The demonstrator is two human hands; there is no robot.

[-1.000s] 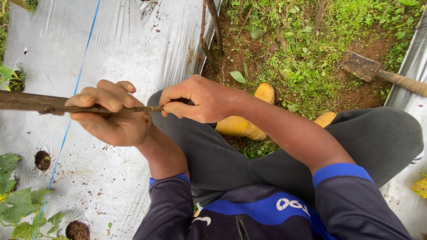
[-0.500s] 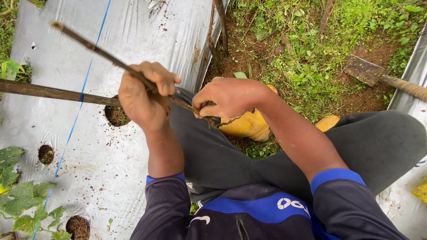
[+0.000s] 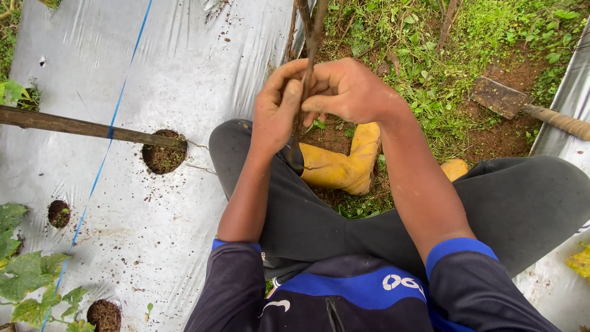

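Both hands grip a thin dark stick (image 3: 311, 46) that runs almost upright through them, its top leaving the frame's upper edge and its lower end near the yellow boot (image 3: 344, 167). My left hand (image 3: 276, 110) wraps the stick lower down. My right hand (image 3: 349, 92) pinches it just beside, fingers touching the left hand. A thicker brown stake (image 3: 86, 128) lies to the left, its end at a soil-filled hole (image 3: 163, 152) in the silver plastic mulch sheet (image 3: 184, 67).
Smaller planting holes (image 3: 59, 213) (image 3: 105, 315) and leafy seedlings (image 3: 27, 280) sit at the lower left. A hoe blade (image 3: 498, 97) with wooden handle lies on the grassy furrow at right. A second yellow boot (image 3: 452, 168) shows behind my knee.
The thin stick swung from slanting left to nearly upright. Both hands moved up and together over the furrow. The thick stake stayed at its hole.
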